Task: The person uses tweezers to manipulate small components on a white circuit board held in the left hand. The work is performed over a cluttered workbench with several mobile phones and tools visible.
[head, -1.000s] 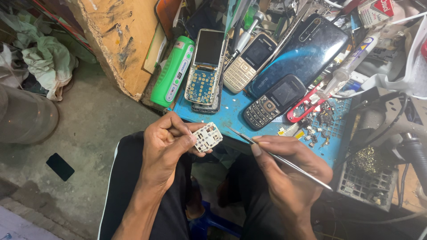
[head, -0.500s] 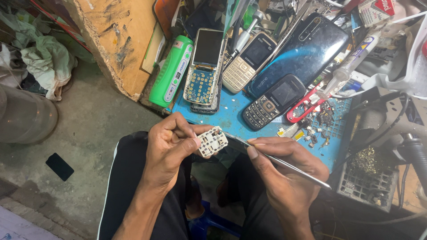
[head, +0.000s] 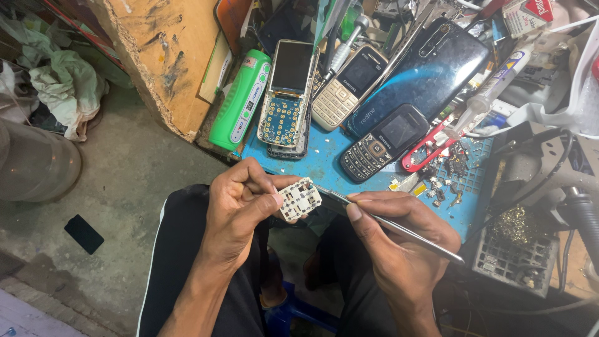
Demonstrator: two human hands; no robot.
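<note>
A small white keypad board (head: 299, 200) is pinched between the thumb and fingers of the left hand (head: 240, 203), held above the lap just in front of the blue mat (head: 324, 163). Metal tweezers (head: 390, 226) are gripped pen-like in the right hand (head: 399, 240), their tip brought to the board's right edge. On the mat behind are laid an opened phone (head: 288, 93) with its keypad contacts bared, a beige keypad phone (head: 345, 87), a black keypad phone (head: 384, 142), a dark smartphone (head: 430, 72) and red snips (head: 427, 150), with a green torch (head: 241, 100) alongside.
</note>
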